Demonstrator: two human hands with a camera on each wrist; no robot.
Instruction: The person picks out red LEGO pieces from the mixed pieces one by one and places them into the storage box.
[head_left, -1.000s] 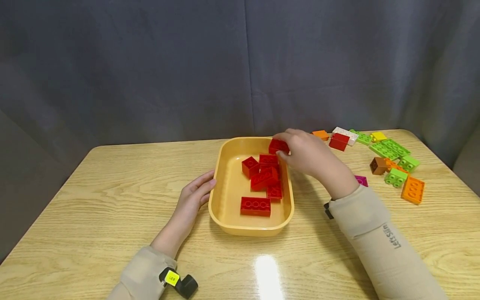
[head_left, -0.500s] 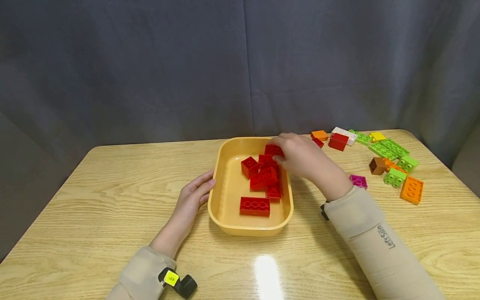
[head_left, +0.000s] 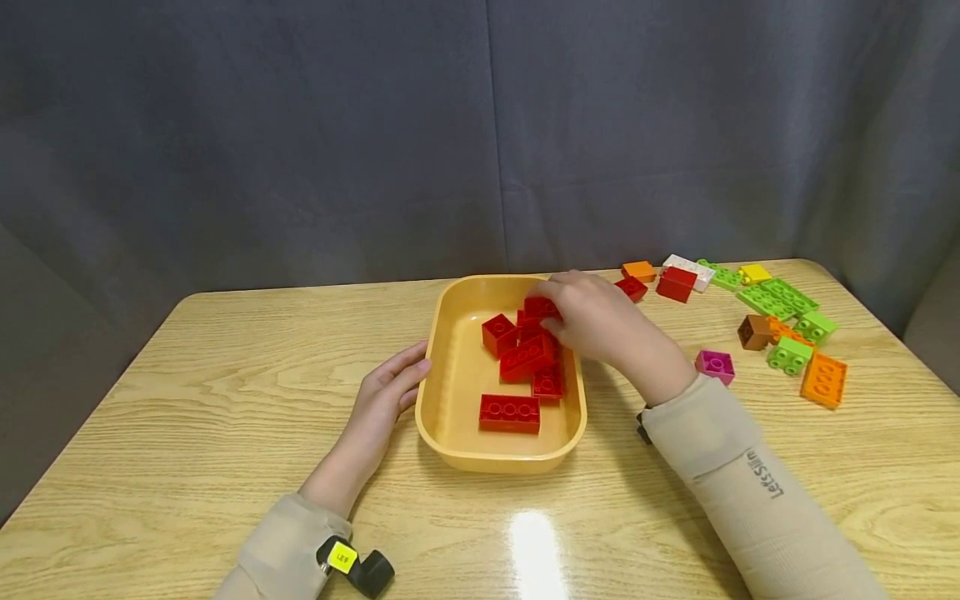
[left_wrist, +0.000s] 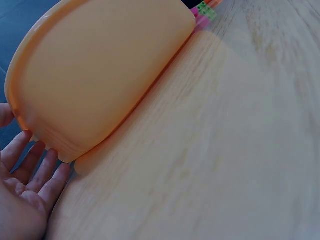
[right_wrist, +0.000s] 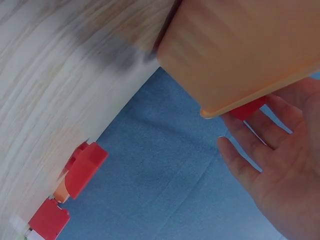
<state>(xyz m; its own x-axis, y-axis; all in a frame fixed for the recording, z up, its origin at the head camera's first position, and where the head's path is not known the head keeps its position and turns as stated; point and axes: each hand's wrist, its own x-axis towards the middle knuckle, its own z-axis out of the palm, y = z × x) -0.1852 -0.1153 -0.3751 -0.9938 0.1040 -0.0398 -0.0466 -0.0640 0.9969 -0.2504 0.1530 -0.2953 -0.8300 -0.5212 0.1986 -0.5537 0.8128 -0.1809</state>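
Note:
A yellow-orange plastic tray (head_left: 453, 367) stands on the wooden table. Several red toy bricks lie inside, mostly toward its right side, with one long red brick (head_left: 510, 414) near the front. My left hand (head_left: 384, 390) touches the tray's left side, fingers extended and thumb by the rim; the left wrist view shows the fingertips (left_wrist: 47, 162) against the outer wall. Over the back right rim, my right hand (head_left: 592, 317) pinches a red toy brick (head_left: 542, 309) above the other bricks. Only part of that brick (right_wrist: 248, 108) shows in the right wrist view.
Right of the tray lie a magenta brick (head_left: 716, 365), two red bricks, a white brick (head_left: 690, 268), a brown brick (head_left: 754, 332) and several green, orange and yellow ones. A dark curtain (head_left: 337, 142) hangs behind the table.
My right hand has moved left and toward the front, lowering the red brick over the pile. A red brick and the magenta brick behind the arm are now more visible. The left hand stays put.

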